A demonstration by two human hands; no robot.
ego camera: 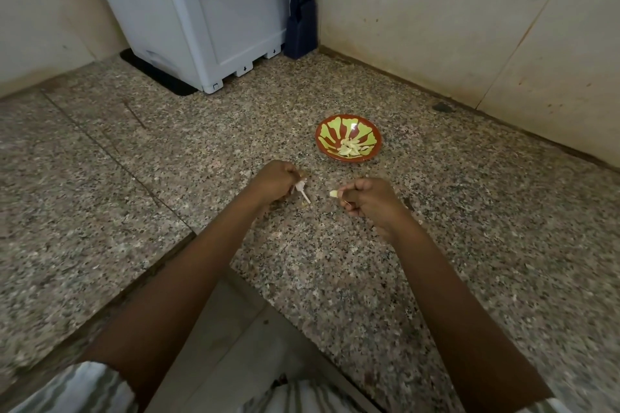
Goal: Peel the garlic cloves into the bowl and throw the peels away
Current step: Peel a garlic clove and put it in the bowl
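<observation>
While the right hand (369, 203) pinches a pale, peeled garlic clove (333, 193) at the tips of its curled fingers (345, 192), the left hand (273, 183) curls round a wisp of white peel (299, 189) that dangles toward the bench (436, 245). The bowl (372, 131), with peeled cloves (350, 147) heaped in it, stands on the bench just beyond the clove and slightly right of it. The right hand is nearer, so dropping the clove likely needs only a short forward reach.
</observation>
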